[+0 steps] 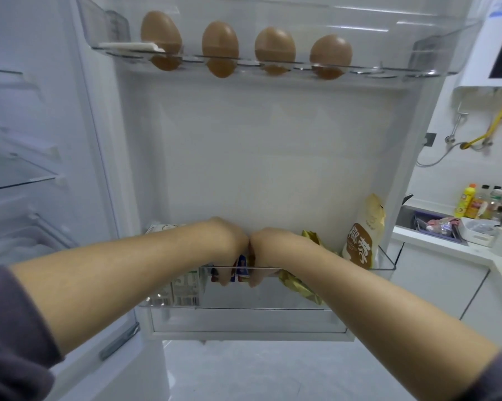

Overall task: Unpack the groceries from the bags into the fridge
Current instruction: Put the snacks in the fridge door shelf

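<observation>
risk as i read it from here: the small blue-and-red packet is down inside the lower door bin. the left hand and right hand are pressed knuckle to knuckle over it, fingers curled round it from either side, so neither of the hands is spread. the slot it goes into looks tight, with a milk carton just to its left and a gold wrapper touching the right hand. if the packet is let go off-balance, i'd expect it to tip flat or drag the gold wrapper down with it. pulling the right hand out could also nudge the tall brown-and-cream pouch leaning at the bin's far end. the eggs in the upper door rack sit well above, but a knock to the door might shake them.

both sets of fingertips show only dimly through the bin's clear front wall. i cannot tell how much of the gold wrapper the right hand also catches, nor read the packet's label. the carton is half hidden by the left forearm, and no grocery bags are in view.
</observation>
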The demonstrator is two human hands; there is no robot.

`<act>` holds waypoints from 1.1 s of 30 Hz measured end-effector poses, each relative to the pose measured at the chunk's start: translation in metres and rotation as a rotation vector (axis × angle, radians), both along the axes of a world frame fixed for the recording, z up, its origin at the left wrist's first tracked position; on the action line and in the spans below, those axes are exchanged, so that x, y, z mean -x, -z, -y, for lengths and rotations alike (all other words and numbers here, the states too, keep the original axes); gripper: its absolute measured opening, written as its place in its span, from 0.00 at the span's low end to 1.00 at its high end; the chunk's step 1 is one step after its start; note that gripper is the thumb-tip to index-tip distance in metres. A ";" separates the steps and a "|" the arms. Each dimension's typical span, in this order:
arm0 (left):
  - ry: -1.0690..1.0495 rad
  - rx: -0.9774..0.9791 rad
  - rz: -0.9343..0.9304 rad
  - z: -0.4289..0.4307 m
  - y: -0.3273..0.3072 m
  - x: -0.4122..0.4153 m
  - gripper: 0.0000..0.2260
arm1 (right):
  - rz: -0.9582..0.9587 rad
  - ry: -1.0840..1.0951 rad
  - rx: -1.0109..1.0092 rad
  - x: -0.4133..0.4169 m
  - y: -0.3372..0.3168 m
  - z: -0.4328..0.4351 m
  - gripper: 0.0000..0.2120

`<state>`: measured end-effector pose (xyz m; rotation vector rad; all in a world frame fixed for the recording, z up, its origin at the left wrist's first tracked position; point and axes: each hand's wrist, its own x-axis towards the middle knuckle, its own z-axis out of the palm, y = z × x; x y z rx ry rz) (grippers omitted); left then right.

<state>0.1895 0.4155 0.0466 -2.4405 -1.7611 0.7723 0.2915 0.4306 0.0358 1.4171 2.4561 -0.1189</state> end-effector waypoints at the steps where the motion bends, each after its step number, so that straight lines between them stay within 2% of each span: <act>1: -0.001 -0.013 -0.008 0.001 0.000 0.001 0.13 | 0.004 0.003 -0.001 0.000 0.000 0.000 0.25; 4: 0.008 -0.031 -0.020 0.002 -0.001 0.000 0.16 | 0.000 0.009 0.000 0.000 -0.001 0.001 0.25; 10: -0.033 0.017 -0.013 0.008 -0.011 -0.002 0.11 | -0.044 0.022 0.008 -0.008 -0.007 0.003 0.27; 13: -0.050 -0.012 -0.024 0.013 -0.020 0.004 0.20 | -0.108 0.022 -0.035 -0.016 -0.017 0.009 0.34; 15: -0.069 -0.077 -0.019 0.017 -0.028 0.009 0.25 | -0.168 0.019 -0.077 -0.021 -0.028 0.015 0.34; 17: -0.097 -0.134 0.059 0.025 -0.039 0.012 0.28 | -0.257 0.014 -0.129 -0.029 -0.040 0.023 0.33; 19: -0.108 -0.264 0.160 0.039 -0.053 0.013 0.29 | -0.367 0.008 -0.209 -0.041 -0.049 0.032 0.31; 21: -0.102 -0.438 0.182 0.054 -0.063 0.011 0.28 | -0.415 0.001 -0.308 -0.056 -0.058 0.044 0.30; 24: -0.089 -0.696 0.208 0.076 -0.066 -0.003 0.30 | -0.391 -0.025 -0.531 -0.082 -0.066 0.062 0.31; 26: -0.074 -0.808 0.270 0.087 -0.064 -0.019 0.34 | -0.382 -0.033 -0.646 -0.102 -0.065 0.073 0.34; 30: -0.040 -0.888 0.390 0.105 -0.051 -0.072 0.46 | -0.353 0.001 -0.756 -0.154 -0.053 0.098 0.41; 33: 0.027 -0.916 0.491 0.116 -0.036 -0.126 0.50 | -0.327 0.088 -0.794 -0.207 -0.039 0.122 0.44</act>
